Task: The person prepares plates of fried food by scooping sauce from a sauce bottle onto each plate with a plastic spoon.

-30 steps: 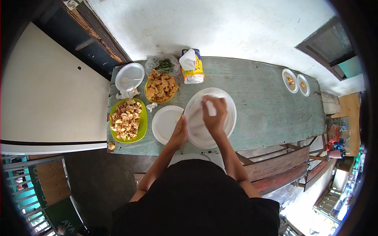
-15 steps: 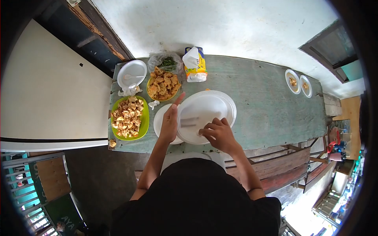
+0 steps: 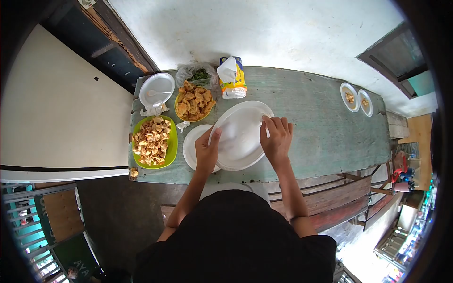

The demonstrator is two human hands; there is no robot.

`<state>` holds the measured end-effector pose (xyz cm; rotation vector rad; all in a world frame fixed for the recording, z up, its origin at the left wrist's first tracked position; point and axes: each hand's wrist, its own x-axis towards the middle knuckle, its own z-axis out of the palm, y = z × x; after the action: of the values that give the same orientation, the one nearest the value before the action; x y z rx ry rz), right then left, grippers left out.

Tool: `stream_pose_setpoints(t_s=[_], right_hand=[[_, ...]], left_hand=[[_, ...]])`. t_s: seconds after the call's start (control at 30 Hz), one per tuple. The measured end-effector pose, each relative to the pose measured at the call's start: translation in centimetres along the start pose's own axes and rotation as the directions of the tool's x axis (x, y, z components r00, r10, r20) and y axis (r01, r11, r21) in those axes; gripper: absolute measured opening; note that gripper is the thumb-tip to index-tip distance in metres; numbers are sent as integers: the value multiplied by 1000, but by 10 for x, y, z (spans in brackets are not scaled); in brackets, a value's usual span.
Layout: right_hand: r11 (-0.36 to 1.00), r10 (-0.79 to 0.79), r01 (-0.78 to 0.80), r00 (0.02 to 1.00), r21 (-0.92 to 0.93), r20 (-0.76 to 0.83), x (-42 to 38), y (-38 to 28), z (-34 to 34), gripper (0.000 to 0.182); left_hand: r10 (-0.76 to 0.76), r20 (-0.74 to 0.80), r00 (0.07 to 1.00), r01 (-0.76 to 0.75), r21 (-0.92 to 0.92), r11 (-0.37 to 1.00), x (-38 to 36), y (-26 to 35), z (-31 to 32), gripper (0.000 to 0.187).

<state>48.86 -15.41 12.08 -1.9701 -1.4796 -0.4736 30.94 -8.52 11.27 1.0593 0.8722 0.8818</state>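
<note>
The person's left hand [image 3: 206,152] holds the left edge of the big white plate [image 3: 239,141], with the thumb on the rim. The right hand [image 3: 277,139] has its fingers pinched at the plate's right edge, by a tiny white bit [image 3: 263,121]. I cannot tell if they grip the bit, the plate or both. A moment ago the right hand was low on the plate, and the left hand was open beside it. Now the right hand is up higher, and the big plate has moved a little to the left and looks tipped.

The big plate partly covers a small white plate [image 3: 192,150] on the green table [image 3: 325,137]. To the left is a lime green plate [image 3: 173,152] of folded, crispy bits [image 3: 153,141]. Past a crumpled tissue [image 3: 183,126] sits a heap of brown fried food [image 3: 194,101]. Behind it are a clear bag of green leaves [image 3: 200,75] and a yellow and blue tissue pack [image 3: 233,87]. Its words are too small to read. A dark green board [image 3: 75,257] low on the left says "AYA". Two white plates of food [image 3: 349,97] sit far off to the right.
</note>
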Motion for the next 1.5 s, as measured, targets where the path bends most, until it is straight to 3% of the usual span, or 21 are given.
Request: stream_pose_setpoints(t_s=[0.13, 0.27, 0.37, 0.43, 0.47, 0.53, 0.57, 0.63, 0.67, 0.7, 0.77, 0.8, 0.93, 1.0, 1.13, 1.17, 1.23, 1.37, 1.5], right_hand=[[996, 83, -84, 996, 31, 38, -8, -5, 5, 19], [966, 197, -222, 965, 135, 174, -29, -13, 11, 10], [914, 253, -320, 930, 249, 268, -53, -25, 17, 8], [745, 206, -402, 897, 532, 390, -62, -36, 18, 12], [745, 211, -405, 896, 530, 390, -63, -42, 19, 12], [575, 119, -456, 868, 679, 482, -56, -60, 14, 16], [575, 121, -456, 868, 679, 481, -51, -68, 13, 16], [555, 174, -380, 923, 740, 344, -36, -80, 14, 17], [629, 141, -263, 964, 731, 225, -28, -80, 17, 17], [629, 139, -260, 965, 733, 223, -20, -79, 19, 17], [769, 151, -119, 989, 628, 3, -3, -76, 25, 18], [772, 182, -120, 983, 625, -37, 5, -75, 27, 19], [742, 156, -104, 988, 662, -20, 15, -73, 24, 22], [750, -184, 71, 977, 658, 104, 5, -77, 17, 24], [696, -258, 74, 954, 714, 152, -10, -85, 12, 29], [697, -254, 70, 955, 713, 154, -9, -82, 11, 29], [826, -209, 112, 971, 553, 115, 1, -74, 13, 26], [942, 57, -44, 998, 333, -31, 25, -56, 18, 23], [917, 164, -112, 981, 384, -106, 23, -57, 18, 18]], left_hand=[[188, -80, 979, -173, 167, 971, 1, 1, -6, 35], [211, -117, 970, -189, 179, 966, 3, 4, -9, 37], [193, -146, 970, -190, 37, 981, 9, -1, -7, 38], [78, -158, 984, -103, -158, 982, 13, -9, -6, 39], [75, -154, 985, -100, -158, 982, 14, -12, -6, 39], [-62, -67, 996, 46, -209, 977, 14, -16, -7, 44], [-62, -65, 996, 47, -208, 977, 12, -15, -6, 44], [-166, 81, 983, 183, -299, 936, 3, -12, -1, 53], [-222, 30, 975, 221, -310, 925, -1, -9, 6, 59], [-219, 29, 975, 217, -310, 926, -4, -13, 8, 59], [-172, 16, 985, 171, -251, 953, -9, -21, 10, 65], [-147, 44, 988, 153, -192, 969, -10, -16, 10, 73], [-172, -49, 984, 139, -390, 910, -4, -12, 10, 81], [-231, 15, 973, 207, -508, 836, 3, -20, -5, 94], [-233, 34, 972, 220, -487, 845, 4, -15, -15, 94], [-236, 36, 971, 224, -486, 845, 2, -17, -14, 94], [-169, 33, 985, 170, -321, 932, -3, -23, -8, 90], [-93, 22, 995, 95, -208, 973, -5, -15, 3, 76], [-114, 57, 992, 125, -240, 963, 0, -22, -6, 70]])
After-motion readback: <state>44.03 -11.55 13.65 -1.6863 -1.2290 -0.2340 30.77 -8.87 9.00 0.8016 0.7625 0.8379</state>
